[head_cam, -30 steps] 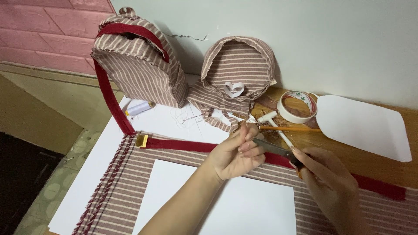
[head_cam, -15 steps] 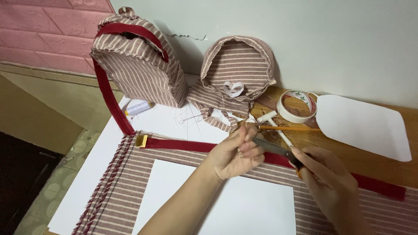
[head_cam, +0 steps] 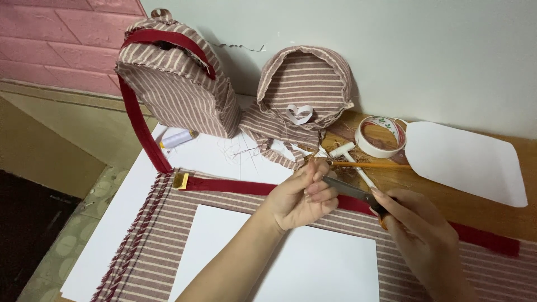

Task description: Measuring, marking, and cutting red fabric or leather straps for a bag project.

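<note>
Head view: left hand (head_cam: 299, 198) pinches the red strap (head_cam: 235, 185); right hand (head_cam: 417, 232) grips scissors (head_cam: 349, 190) — blades at strap.

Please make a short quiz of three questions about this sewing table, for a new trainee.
1. True or false: the right hand holds scissors.
2. Which lies nearest the tape roll? A. thread spool B. pencil C. striped backpack
3. Fill in: the left hand rests on the red ____ that lies across the striped fabric.

Key: 1 true; 2 B; 3 strap.
</note>
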